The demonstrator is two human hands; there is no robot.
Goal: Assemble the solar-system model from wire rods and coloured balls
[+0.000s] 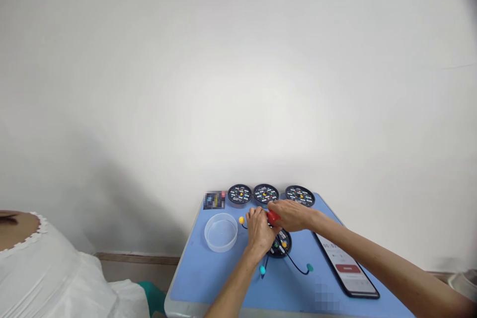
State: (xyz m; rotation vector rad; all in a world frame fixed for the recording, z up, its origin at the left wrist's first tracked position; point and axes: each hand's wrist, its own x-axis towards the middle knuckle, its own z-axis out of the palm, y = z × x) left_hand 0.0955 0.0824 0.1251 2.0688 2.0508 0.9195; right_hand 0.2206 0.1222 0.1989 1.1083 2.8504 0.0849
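Observation:
My left hand (260, 231) and my right hand (292, 214) meet over a blue table (208, 273). The right hand's fingers are closed around a red handle (273, 217), apparently a small tool. The left hand's fingers are curled and pinch something small beside that red handle; I cannot make out what. Under the hands lies a round black disc (282, 245) with coloured dots. Black wires run out from it, ending in a yellow ball (241, 220) and two teal balls (263, 270) (309, 268).
Three more round black discs (239, 194) (266, 193) (300, 195) line the table's far edge against a white wall. A clear round dish (220, 232) sits left of my hands. A phone (346, 268) with a lit screen lies at the right. White sacking (44, 273) fills the lower left.

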